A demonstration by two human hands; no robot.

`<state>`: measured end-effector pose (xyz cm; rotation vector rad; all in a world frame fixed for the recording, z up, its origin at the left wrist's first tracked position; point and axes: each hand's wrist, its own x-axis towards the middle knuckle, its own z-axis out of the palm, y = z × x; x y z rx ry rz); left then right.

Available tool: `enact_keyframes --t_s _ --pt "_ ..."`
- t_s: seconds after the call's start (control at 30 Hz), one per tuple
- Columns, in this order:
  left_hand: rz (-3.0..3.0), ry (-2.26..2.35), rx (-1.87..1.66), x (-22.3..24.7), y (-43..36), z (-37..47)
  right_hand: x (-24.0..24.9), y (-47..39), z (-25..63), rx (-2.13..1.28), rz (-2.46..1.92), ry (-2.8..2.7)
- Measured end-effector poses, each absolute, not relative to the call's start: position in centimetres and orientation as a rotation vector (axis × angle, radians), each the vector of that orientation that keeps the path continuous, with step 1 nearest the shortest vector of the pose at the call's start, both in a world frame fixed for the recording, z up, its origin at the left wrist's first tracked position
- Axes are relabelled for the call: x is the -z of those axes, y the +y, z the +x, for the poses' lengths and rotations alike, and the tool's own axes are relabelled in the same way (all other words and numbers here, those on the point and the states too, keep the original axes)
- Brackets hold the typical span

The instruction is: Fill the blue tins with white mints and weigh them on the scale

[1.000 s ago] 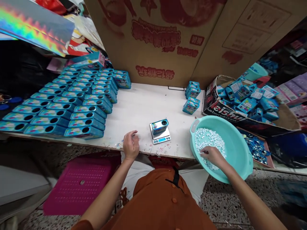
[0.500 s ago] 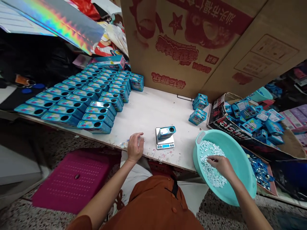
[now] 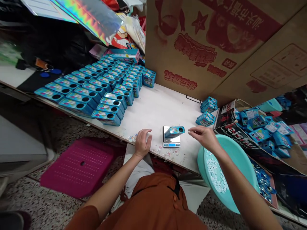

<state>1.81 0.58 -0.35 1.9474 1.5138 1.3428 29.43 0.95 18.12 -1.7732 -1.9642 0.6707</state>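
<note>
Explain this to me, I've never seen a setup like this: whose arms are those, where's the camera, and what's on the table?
There's no machine here: these are a person's own bare arms. The camera sits on their head, looking forward and down, so you see roughly what they see.

On the white table, a small digital scale carries one blue container with a round dark opening on top. Rows of similar containers stand to the left. To the right, a teal basin holds small white pellets. A big cardboard carton stands behind.

The left hand is loosely open near the table edge, with nothing visible in it. The right hand has its fingertips pinched beside the container; whether they hold anything is too small to tell.
</note>
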Motion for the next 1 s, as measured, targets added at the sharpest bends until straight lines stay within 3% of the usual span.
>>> enact_keyframes --t_s 0.43,1.0 --pt "1.93 1.441 -1.404 0.2 0.4 1.7 -16.6 5.1 27.4 -0.704 -1.856 -2.259" --pt "1.888 1.491 -1.367 -0.1 0.4 1.6 -19.3 3.5 28.7 -0.663 -1.904 -2.2"
